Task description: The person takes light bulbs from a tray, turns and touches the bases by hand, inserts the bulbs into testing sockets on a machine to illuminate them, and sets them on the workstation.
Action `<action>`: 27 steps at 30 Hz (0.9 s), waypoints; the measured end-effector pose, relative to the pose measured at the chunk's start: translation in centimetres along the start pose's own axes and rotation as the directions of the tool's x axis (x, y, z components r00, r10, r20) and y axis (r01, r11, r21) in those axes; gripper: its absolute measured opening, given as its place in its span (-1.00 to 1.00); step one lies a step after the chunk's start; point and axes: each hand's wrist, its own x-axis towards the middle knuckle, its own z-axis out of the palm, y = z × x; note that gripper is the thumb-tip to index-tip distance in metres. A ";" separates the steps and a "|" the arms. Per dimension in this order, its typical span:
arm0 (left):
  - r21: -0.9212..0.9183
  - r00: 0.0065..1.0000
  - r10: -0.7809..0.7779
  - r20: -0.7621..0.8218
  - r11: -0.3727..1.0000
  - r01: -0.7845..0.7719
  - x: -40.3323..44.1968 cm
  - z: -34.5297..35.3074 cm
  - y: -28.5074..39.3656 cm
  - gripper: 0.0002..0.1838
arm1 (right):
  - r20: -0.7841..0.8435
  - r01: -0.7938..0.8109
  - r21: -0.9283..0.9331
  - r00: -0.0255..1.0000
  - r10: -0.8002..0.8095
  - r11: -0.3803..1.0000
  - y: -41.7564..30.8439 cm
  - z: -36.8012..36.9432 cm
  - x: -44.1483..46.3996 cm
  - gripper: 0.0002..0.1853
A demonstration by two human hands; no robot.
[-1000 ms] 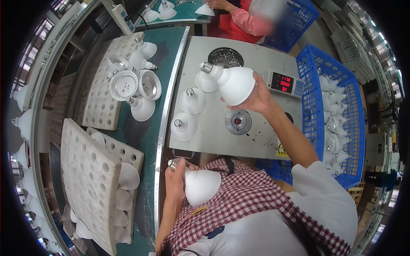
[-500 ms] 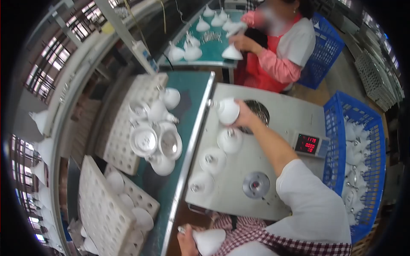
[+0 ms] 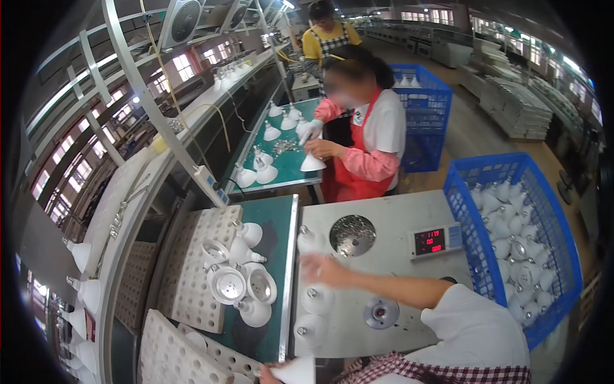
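At the bottom edge my left hand (image 3: 268, 374) is closed around a white lamp bulb (image 3: 295, 371), whose metal cap points left. My right hand (image 3: 326, 270) is blurred by motion above the row of bulbs on the grey bench; its fingers are too smeared to read. Just beyond it a white bulb (image 3: 310, 240) stands cap up. Nearer to me are a second bulb (image 3: 316, 299) and a third bulb (image 3: 310, 331), also upright. A round metal test socket (image 3: 381, 313) is set in the bench right of them.
A bowl of small metal parts (image 3: 353, 235) sits in the bench, left of a meter with red digits (image 3: 430, 242). At right stands a blue crate (image 3: 549, 221) of bulbs. Left are loose bulbs (image 3: 254, 312) and perforated foam trays (image 3: 195, 281). A co-worker (image 3: 368, 137) sits beyond.
My view has tilted up. My right hand has let go of the far bulb, now standing on the bench, and moved back toward me. My left hand still holds its bulb.
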 end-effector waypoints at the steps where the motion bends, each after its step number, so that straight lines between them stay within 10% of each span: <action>1: -0.094 0.996 0.086 0.019 0.992 -0.084 0.7 0.5 0.7 -0.67 | 0.158 -0.052 0.148 0.987 0.028 0.988 -0.2 2.6 -3.5 -0.30; 2: -0.520 0.927 0.258 0.272 0.850 -0.084 2.8 -0.5 -0.1 -0.83 | 0.269 -0.105 0.175 0.962 0.055 0.979 -3.5 4.6 -6.8 -0.15; 6: -0.446 0.927 0.224 0.302 0.892 -0.070 -1.0 3.7 5.4 -0.71 | 0.300 -0.248 0.384 0.945 0.134 0.889 -6.2 11.1 -12.6 0.16; 9: -0.429 0.848 0.388 0.361 0.876 -0.218 -0.8 3.4 6.0 -0.65 | 0.124 -0.049 0.509 0.992 -0.017 0.859 -6.2 12.4 -11.9 0.29; 16: -0.537 0.648 0.462 0.605 0.838 -0.096 -0.8 2.1 7.6 -0.49 | 0.094 -0.047 0.610 0.995 -0.014 0.791 -8.1 13.0 -11.7 0.27; 27: -0.534 0.725 0.548 0.418 0.793 -0.292 -2.3 -0.8 8.2 -0.60 | 0.125 0.012 0.610 0.986 -0.111 0.792 -9.9 13.6 -11.7 0.28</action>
